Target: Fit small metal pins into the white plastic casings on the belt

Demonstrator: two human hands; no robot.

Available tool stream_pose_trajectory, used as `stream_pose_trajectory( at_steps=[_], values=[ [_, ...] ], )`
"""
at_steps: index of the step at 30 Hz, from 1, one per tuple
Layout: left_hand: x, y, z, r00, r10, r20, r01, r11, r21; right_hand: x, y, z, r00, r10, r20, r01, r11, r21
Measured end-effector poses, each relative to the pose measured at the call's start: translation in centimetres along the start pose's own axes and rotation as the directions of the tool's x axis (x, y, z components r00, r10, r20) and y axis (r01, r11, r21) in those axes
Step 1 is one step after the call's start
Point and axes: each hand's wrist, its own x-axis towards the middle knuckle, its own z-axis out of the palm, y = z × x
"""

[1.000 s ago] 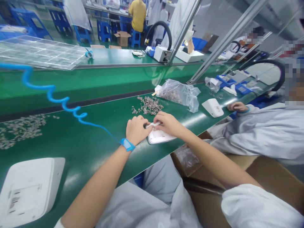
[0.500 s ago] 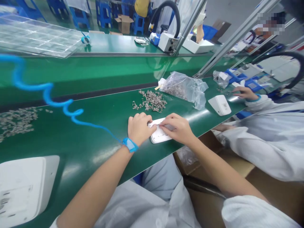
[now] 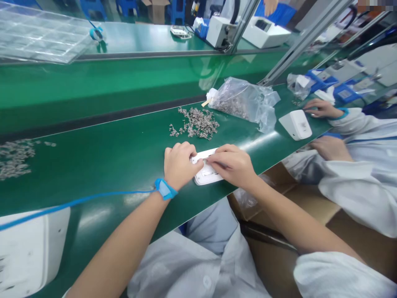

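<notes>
A white plastic housing with rounded corners lies on the green bench in front of me. My left hand grips its left side, thumb resting on the upper face. Over the housing's right part, my right hand pinches thumb and fingers together at a slot near the left thumb. Whatever sits in that pinch is too small and hidden to make out. Just beyond the housing is a heap of small metal pieces. A blue wristband with a cord circles my left wrist.
A clear plastic bag of metal pieces lies behind the heap. More pieces are spread at the left. A larger white housing sits near left, another at right. A co-worker's hand rests close to that one.
The view has tilted slightly downward. The blue coiled cord now runs nearly straight leftward from my wrist. Both hands keep about the same place on the housing. The co-worker's second hand has come into view.
</notes>
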Motion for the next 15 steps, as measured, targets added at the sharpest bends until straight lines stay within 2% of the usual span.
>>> stream_pose_trajectory(
  at_steps=[6,11,15],
  values=[
    [-0.22,-0.08,-0.12,0.998,0.040,0.043,-0.039,0.999,-0.026,-0.14,-0.47,-0.23,0.999,-0.017,0.040,0.016,1.000,0.012],
    [-0.45,-0.10,0.36,0.995,0.103,0.015,-0.104,0.994,0.023,-0.16,-0.51,-0.33,0.998,-0.016,0.060,0.015,1.000,0.022],
    [-0.45,-0.16,0.51,0.994,0.102,0.036,-0.101,0.995,-0.012,-0.11,-0.50,-0.36,0.994,-0.039,0.099,0.037,0.999,0.016]
  ],
)
